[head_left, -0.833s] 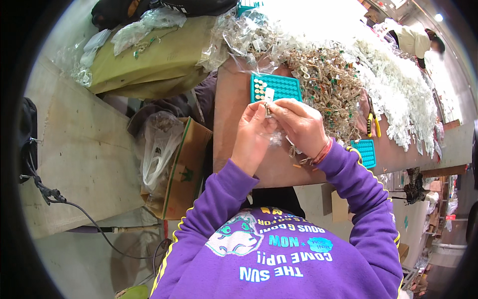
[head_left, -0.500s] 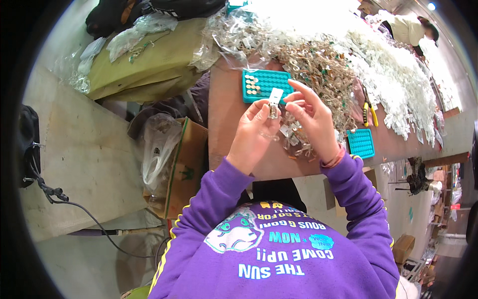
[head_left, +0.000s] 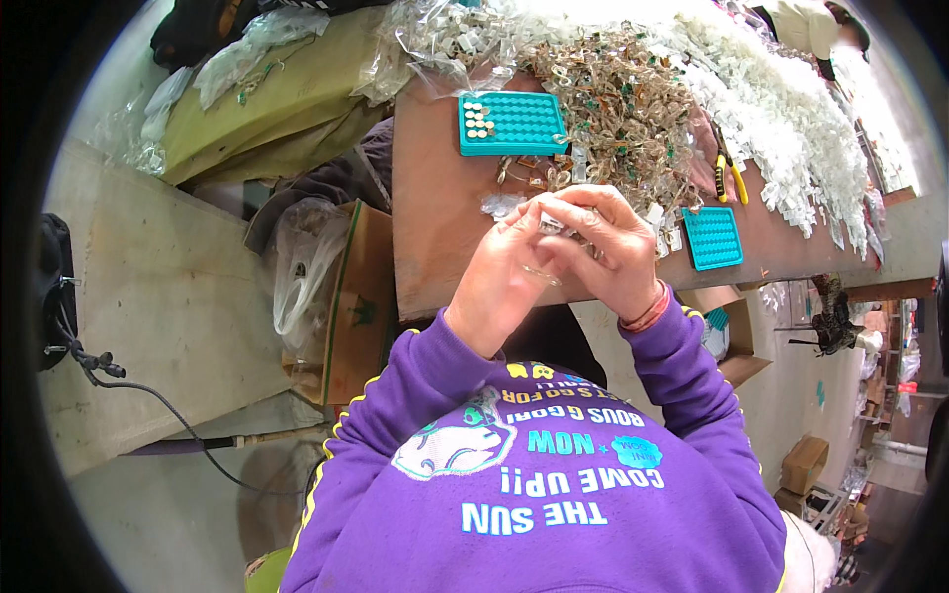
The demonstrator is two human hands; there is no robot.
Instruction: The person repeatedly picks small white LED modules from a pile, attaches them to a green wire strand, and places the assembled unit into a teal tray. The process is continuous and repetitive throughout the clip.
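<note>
My left hand [head_left: 497, 274] and my right hand [head_left: 611, 247] meet in front of my chest, over the near edge of the table. Their fingertips pinch together around a small clear strap piece [head_left: 541, 275]. Part of its thin see-through band shows below the fingers; the fingers hide most of the rest. Past my hands lies a teal tray [head_left: 529, 140] with rows of small hollows, several round pale-gold discs [head_left: 477, 121] sitting at its left end. A heap of clear and brownish strap pieces [head_left: 628, 119] spreads just beyond my right hand.
A second teal tray [head_left: 713, 238] lies right of my hands, near yellow-handled pliers [head_left: 730, 178]. White tagged pieces [head_left: 781, 128] pile up at the far right. Left of the table stands a cardboard box [head_left: 358, 306] with a plastic bag [head_left: 308, 262]. Another person [head_left: 806, 25] is at the far right.
My right hand, fingers apart beside the piece before, has closed in against the left. The white tag that stuck up from the piece is now hidden. The view has shifted slightly.
</note>
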